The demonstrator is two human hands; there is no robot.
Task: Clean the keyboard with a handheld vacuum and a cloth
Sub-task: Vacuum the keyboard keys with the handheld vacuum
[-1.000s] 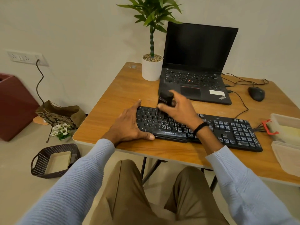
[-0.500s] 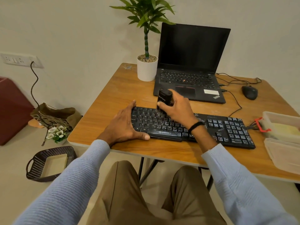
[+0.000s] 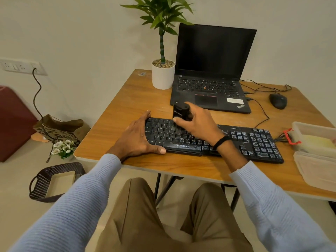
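We have a single view, from a wide-angle camera worn on the head. It looks forward and steeply down, over the person's own lap and sleeves, onto the wooden bench (image 3: 181, 166) close in front. The wall behind the bench closes off the top, and floor shows to the left. Straight edges bow near the borders.

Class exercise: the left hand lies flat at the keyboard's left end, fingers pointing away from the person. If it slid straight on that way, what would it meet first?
Bare table first, then probably the white plant pot beside the laptop, though depth is hard to judge. The left hand might pass just left of it.
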